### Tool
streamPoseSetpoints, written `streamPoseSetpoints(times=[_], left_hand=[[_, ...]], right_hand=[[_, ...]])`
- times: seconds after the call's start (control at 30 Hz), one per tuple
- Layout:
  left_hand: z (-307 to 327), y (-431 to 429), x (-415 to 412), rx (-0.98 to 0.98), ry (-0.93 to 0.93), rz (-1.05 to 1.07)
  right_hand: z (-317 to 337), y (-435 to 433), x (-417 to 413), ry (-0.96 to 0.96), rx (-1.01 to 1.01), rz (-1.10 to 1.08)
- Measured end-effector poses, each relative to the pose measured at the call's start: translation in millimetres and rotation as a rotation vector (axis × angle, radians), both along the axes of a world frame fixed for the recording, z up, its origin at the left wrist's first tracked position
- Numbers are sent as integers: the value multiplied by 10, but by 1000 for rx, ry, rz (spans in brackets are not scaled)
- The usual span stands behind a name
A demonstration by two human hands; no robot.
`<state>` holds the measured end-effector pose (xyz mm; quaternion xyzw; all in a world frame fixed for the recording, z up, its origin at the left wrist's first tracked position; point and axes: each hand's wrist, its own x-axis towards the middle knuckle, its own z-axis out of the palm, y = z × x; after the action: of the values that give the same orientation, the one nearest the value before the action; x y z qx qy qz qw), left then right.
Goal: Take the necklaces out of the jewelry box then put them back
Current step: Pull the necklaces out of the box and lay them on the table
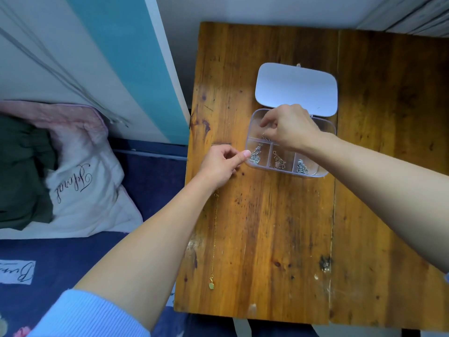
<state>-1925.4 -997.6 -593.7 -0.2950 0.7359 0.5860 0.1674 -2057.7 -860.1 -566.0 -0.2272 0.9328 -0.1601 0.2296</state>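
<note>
A clear plastic jewelry box (pixel 249 132) stands on the wooden table (pixel 279 239) with its white lid (pixel 296 88) folded open behind it. My right hand (pixel 289 127) reaches into the back compartment and pinches a thin silver necklace (pixel 265 137) there. My left hand (pixel 218 166) rests on the table, its thumb tip touching the box's front left corner and its fingers loosely curled. The front compartments hold a silver chain (pixel 256 154), a rose-gold chain (pixel 278 162) and another silver chain (pixel 302 166). A gold necklace (pixel 215 234) with a green pendant lies stretched out along the table's left edge.
The table's left edge borders a bed with a dark blue sheet (pixel 150 181) and a white pillow (pixel 85 190). A white and teal wall panel (pixel 136 69) stands behind the bed. Bare wood lies right of the box and in front of it.
</note>
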Motion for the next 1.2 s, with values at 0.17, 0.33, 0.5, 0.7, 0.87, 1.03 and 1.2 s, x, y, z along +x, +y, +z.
streamPoseSetpoints(times=[0.17, 0.33, 0.5, 0.7, 0.87, 1.03, 1.2], left_hand=[[23, 5, -6, -6, -16, -11], [45, 5, -9, -11, -30, -19], [74, 16, -5, -5, -36, -15], [150, 31, -20, -55, -31, -9], [300, 153, -220, -523, 300, -41], [300, 412, -600, -897, 464, -399], [194, 576, -803, -1030, 471, -606]], right_hand=[[23, 72, -7, -86, 41, 1], [49, 83, 72, -29, -17, -16], [215, 130, 27, -92, -239, -130], [295, 518, -36, -326, -411, -440], [256, 805, -4, -420, -473, -532], [257, 1055, -10, -468, -473, -597], [303, 1190, -36, -639, -570, -640]])
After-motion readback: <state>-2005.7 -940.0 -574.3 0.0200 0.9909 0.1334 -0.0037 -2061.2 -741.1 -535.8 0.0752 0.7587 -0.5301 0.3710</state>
